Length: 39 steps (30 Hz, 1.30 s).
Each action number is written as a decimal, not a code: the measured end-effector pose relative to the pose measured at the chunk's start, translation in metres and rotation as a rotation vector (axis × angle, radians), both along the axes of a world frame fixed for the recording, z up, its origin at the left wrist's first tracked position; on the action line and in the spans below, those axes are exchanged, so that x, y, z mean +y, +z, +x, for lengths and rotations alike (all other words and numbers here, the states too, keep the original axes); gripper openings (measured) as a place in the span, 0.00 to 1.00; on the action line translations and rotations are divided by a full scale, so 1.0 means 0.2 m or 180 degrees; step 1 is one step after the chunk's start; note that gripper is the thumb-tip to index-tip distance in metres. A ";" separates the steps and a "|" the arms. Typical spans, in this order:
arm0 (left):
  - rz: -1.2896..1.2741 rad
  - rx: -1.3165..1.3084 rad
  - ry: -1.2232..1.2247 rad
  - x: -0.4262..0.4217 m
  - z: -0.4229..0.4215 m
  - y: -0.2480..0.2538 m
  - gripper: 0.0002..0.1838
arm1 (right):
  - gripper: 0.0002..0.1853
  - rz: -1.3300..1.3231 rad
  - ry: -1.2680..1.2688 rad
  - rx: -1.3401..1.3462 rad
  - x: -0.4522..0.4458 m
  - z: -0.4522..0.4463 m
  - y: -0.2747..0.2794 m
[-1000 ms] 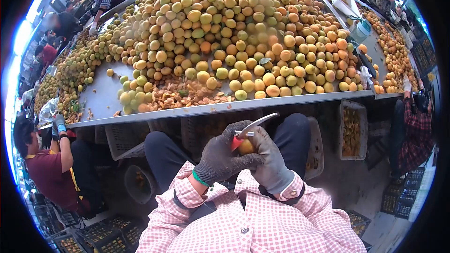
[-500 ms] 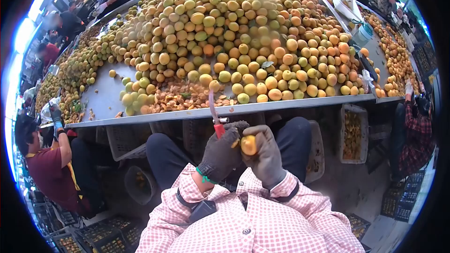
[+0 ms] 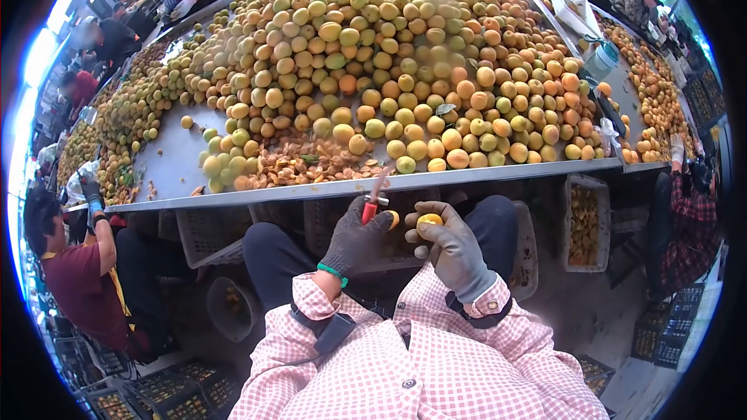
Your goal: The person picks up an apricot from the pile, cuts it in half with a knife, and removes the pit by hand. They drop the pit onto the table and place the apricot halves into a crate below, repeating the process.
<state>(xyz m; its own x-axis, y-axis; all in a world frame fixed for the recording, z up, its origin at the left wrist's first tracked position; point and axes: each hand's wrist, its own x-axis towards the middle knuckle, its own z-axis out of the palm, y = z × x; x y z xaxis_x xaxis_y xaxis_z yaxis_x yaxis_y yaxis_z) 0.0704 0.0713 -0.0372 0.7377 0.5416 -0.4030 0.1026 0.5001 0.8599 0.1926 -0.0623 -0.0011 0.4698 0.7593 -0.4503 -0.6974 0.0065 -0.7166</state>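
Observation:
My left hand (image 3: 352, 243), in a dark knitted glove, is closed around the red handle of a knife (image 3: 369, 211). The blade points up toward the table edge and looks blurred. A piece of apricot (image 3: 394, 219) shows at the fingertips of that same hand. In a grey glove, my right hand (image 3: 455, 253) pinches another apricot piece (image 3: 429, 219), its yellow cut face turned upward. The two hands are a little apart, above my lap. Beyond them, a heap of whole apricots (image 3: 334, 54) covers much of the metal table (image 3: 183, 140). Apricot scraps (image 3: 307, 163) lie near its front edge.
Under the table stand a pale crate (image 3: 204, 233), a bucket (image 3: 231, 307) and, to the right, a crate of fruit pieces (image 3: 585, 225). One co-worker (image 3: 85, 272) sits at left, another (image 3: 689, 225) at right. Others work across the table.
My hands have moved apart. The apricot they held together now shows as separate pieces, one at each hand. The knife has shifted slightly right, its blade lower.

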 end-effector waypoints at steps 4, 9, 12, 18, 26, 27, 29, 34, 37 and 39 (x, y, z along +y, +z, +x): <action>0.2456 0.1174 -0.0307 0.04 -0.02 0.02 0.25 | 0.12 0.0026 0.0270 0.0517 -0.03 0.03 -0.12; 0.1211 -0.0158 -0.0218 0.00 -0.05 0.13 0.14 | 0.17 -0.0254 0.1663 0.0524 0.02 -0.09 -0.10; -0.0927 -0.1018 -0.0202 0.00 -0.05 0.16 0.14 | 0.17 0.0231 0.2009 0.1432 0.02 -0.15 -0.15; -0.0501 -0.1760 -0.0048 -0.04 -0.01 0.14 0.16 | 0.14 -0.0010 0.1504 0.0592 -0.02 -0.18 -0.17; -0.1014 -0.2128 0.0270 -0.04 0.02 0.10 0.19 | 0.11 -0.0257 0.0922 0.0817 -0.04 -0.20 -0.13; -0.0966 -0.2205 0.0162 -0.05 0.03 0.11 0.19 | 0.12 -0.0146 0.0852 0.0762 -0.04 -0.20 -0.15; -0.0727 -0.2055 0.0546 -0.09 0.07 0.17 0.19 | 0.12 -0.0069 0.0791 -0.0130 -0.06 -0.22 -0.14; -0.0787 -0.1646 0.1744 -0.09 0.13 0.23 0.21 | 0.14 0.0325 0.0510 -0.3987 -0.08 -0.14 -0.20; -0.1035 -0.1760 0.1344 -0.04 0.06 0.18 0.23 | 0.19 0.0151 0.1245 0.0001 -0.08 -0.16 -0.07; -0.0872 -0.1962 0.0961 -0.04 0.05 0.18 0.18 | 0.19 0.0125 0.1373 0.0229 -0.10 -0.14 -0.04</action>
